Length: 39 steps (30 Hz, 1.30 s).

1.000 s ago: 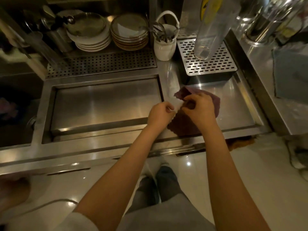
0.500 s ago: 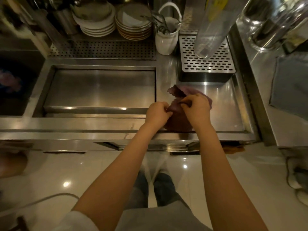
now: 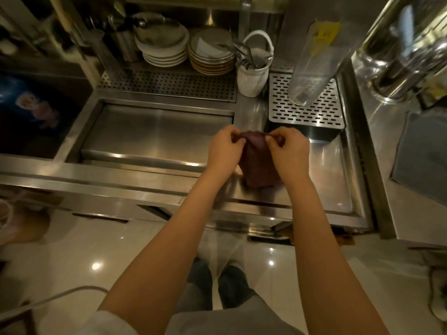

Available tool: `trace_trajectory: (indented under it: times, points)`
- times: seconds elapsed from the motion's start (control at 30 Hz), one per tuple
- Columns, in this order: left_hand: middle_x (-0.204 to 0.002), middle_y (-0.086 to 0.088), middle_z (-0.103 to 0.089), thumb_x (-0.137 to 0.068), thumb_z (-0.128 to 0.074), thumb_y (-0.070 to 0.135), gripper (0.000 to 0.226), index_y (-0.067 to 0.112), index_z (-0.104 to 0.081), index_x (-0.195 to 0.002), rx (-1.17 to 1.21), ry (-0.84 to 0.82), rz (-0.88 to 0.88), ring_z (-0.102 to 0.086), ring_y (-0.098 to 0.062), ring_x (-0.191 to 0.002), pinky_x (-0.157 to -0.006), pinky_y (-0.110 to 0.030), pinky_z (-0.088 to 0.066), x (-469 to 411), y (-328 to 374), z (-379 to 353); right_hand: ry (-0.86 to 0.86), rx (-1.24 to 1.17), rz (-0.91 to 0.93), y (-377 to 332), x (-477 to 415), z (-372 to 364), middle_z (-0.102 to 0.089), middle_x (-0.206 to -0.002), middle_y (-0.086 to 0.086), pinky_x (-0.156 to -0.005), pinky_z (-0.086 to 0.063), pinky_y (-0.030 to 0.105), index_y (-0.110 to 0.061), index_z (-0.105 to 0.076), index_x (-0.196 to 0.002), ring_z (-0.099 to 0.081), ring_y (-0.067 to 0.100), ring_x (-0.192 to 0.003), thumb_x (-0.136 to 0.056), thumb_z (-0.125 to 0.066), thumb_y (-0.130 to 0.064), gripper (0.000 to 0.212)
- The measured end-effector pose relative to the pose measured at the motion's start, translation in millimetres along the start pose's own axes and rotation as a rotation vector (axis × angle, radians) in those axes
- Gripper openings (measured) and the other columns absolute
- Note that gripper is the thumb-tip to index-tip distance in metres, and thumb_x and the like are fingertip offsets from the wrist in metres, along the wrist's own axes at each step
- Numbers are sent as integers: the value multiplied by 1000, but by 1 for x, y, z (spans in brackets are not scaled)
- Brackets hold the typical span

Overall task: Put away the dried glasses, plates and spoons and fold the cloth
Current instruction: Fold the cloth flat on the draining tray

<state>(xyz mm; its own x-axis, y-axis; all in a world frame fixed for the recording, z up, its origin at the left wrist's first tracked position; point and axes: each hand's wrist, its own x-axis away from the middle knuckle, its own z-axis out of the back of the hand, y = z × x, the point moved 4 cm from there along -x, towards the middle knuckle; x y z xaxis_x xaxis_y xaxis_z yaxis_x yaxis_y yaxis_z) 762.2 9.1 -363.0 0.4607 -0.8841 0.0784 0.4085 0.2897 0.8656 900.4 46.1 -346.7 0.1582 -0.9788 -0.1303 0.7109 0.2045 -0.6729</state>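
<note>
Steel worktop point(image 3: 154, 180) is carrying stacked plates point(image 3: 212, 54) and potted spoons point(image 3: 249, 60) at the back; left hand point(image 3: 223, 148) and right hand point(image 3: 289, 151) are pinching the cloth point(image 3: 257, 163), folding apparently unfinished.

Both forearms were bare; a white sleeve point(image 3: 106, 322) was bunched far behind the fingers, above grey trousers point(image 3: 232, 317).

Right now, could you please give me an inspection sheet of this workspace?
Surface: steel counter, bare around the cloth.
Job's things: dark red cloth held up by its top edge, lower end on the counter; plate stacks and and white cutlery holder at the back.
Clutter: clear tall container on the slotted tray.
Grippers: left hand and right hand both pinch the cloth.
Cables: white cord on the floor.
Surroundings: glossy tiled floor.
</note>
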Motion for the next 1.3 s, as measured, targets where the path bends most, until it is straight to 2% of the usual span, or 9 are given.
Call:
trace_trajectory:
  times: [0.33,0.43,0.53,0.67,0.8,0.9,1.07,1.17,1.3]
  points:
    - [-105,-14,-64,-90,-54,10,20,3,-66,-105,39,184,-214,-57,-20,-99,-86,-25,-41,-10,77,50,173,-117,206,-57,-28,47,-63,-82,8,-69,-32,22,-8,-68,-92,-54,19,-80,-86,-58,-18,15]
    - [-104,-14,-64,-90,-53,11,20,3,-66,-104,65,255,-249,-58,-23,-100,-90,-31,-44,-9,94,64,182,-177,272,-74,-30,60,-61,-76,5,-70,-37,27,-9,-68,-90,-55,19,-76,-86,-58,-19,14]
    - [-94,-4,-63,-91,-51,10,18,4,-65,-100,126,280,-269,-59,-19,-94,-83,-25,-45,-7,108,77,167,-225,322,-90,-32,69,-61,-74,6,-70,-44,33,-10,-66,-89,-57,20,-74,-87,-57,-20,13]
    - [-85,0,-59,-91,-48,8,16,6,-63,-94,253,316,-329,-56,-15,-87,-83,-34,-46,-3,120,100,163,-265,416,-115,-32,72,-55,-74,-4,-69,-37,22,-9,-67,-89,-51,11,-72,-88,-56,-18,14]
    - [-85,7,-57,-92,-48,9,18,5,-64,-98,224,414,-403,-53,-6,-85,-77,-15,-41,-4,123,124,107,-292,490,-135,-29,61,-43,-56,-11,-56,-27,18,-18,-57,-63,-41,4,-55,-88,-57,-20,25]
    - [-83,10,-56,-92,-47,9,18,6,-64,-98,223,419,-434,-51,-1,-80,-72,-4,-37,-11,118,146,-1,-320,424,-142,-30,38,-43,-55,0,-52,-28,15,-6,-64,-67,-38,5,-52,-86,-62,-25,27]
    - [-78,15,-55,-93,-45,9,18,8,-63,-96,265,352,-434,-51,8,-75,-69,-2,-38,-30,96,184,-317,-165,214,-143,-30,-25,-61,-89,17,-73,-45,34,-9,-67,-84,-59,26,-83,-81,-65,-14,6]
    - [-81,16,-55,-94,-44,12,19,11,-63,-98,261,324,-435,-51,9,-77,-72,-3,-39,-44,79,208,-313,-149,100,-153,-27,-56,-64,-88,10,-70,-48,32,-5,-65,-94,-60,22,-83,-82,-58,-8,14]
    - [-81,18,-54,-94,-44,15,18,19,-62,-95,258,308,-405,-52,5,-79,-71,-7,-41,-65,50,245,-196,-161,-25,-173,-31,-88,-64,-97,15,-79,-51,42,-5,-62,-101,-61,30,-91,-83,-51,-5,21]
